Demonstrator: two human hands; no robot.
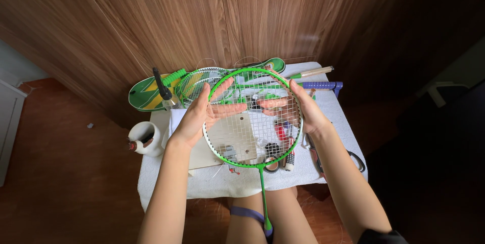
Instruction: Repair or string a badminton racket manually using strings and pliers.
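Note:
A green badminton racket (262, 164) with white strings is held up over a small table, its handle pointing down toward my lap. My left hand (198, 117) grips the left side of the oval frame, fingers reaching across behind the strings. My right hand (303, 110) holds the right side of the frame, its fingers also spread behind the string bed. Both hands touch the strings near the upper middle of the head.
The table wears a white cloth (222, 181). On it lie a second green racket head (199, 80), a green and yellow racket cover (146, 94), tape rolls (272, 152), scissors (356, 160), a blue-handled tool (323, 86). A white jug-like object (145, 138) stands at the left edge. Wooden panels rise behind.

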